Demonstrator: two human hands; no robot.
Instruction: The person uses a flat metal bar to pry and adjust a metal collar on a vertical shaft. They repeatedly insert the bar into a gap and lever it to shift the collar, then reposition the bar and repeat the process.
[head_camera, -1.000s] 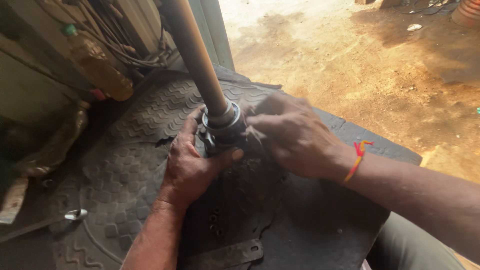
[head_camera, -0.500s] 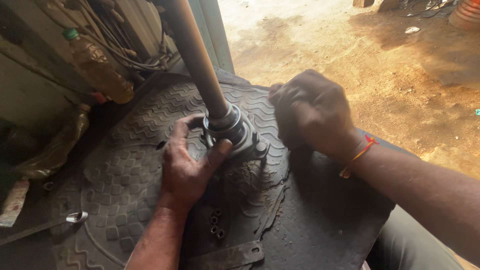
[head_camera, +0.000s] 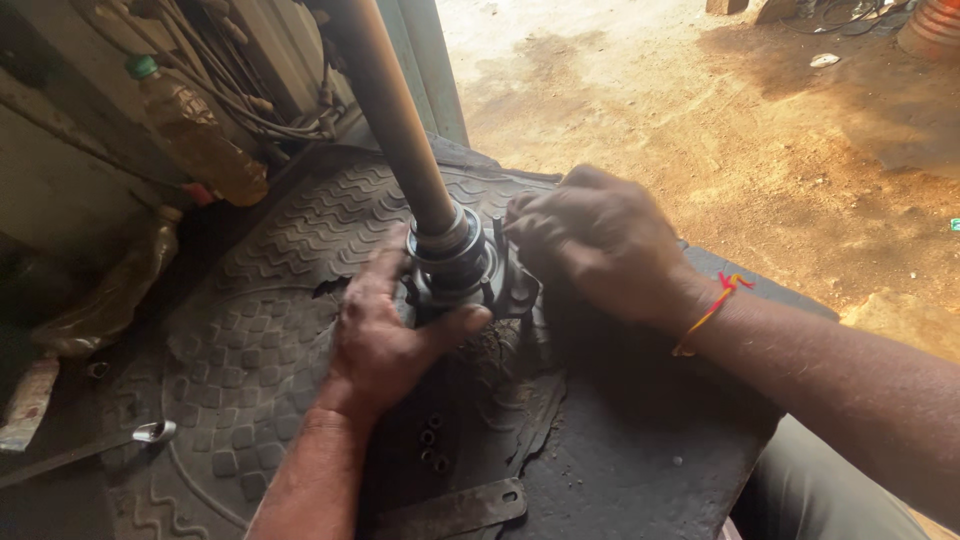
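A long metal shaft (head_camera: 392, 120) rises from a dark flanged base (head_camera: 460, 270) set in the black rubber floor mat (head_camera: 250, 330). My left hand (head_camera: 385, 335) wraps the near side of that base, thumb and forefinger around the collar. My right hand (head_camera: 595, 240), with a red and yellow thread at the wrist, rests with bent fingers on the base's right edge; whatever is under the fingertips is hidden. Several small dark nuts (head_camera: 430, 438) lie on the mat just below my left wrist.
A plastic bottle of yellow liquid (head_camera: 195, 135) leans at the upper left beside a bundle of cables (head_camera: 270, 110). A second dirty bottle (head_camera: 110, 295) lies lower left. A flat metal bar (head_camera: 450, 510) and a metal tool (head_camera: 90, 450) lie on the mat. Sandy ground (head_camera: 720, 120) is beyond.
My right hand lifted away to the right half a second ago and has come back down onto the base's right edge. My left hand kept its hold on the collar.
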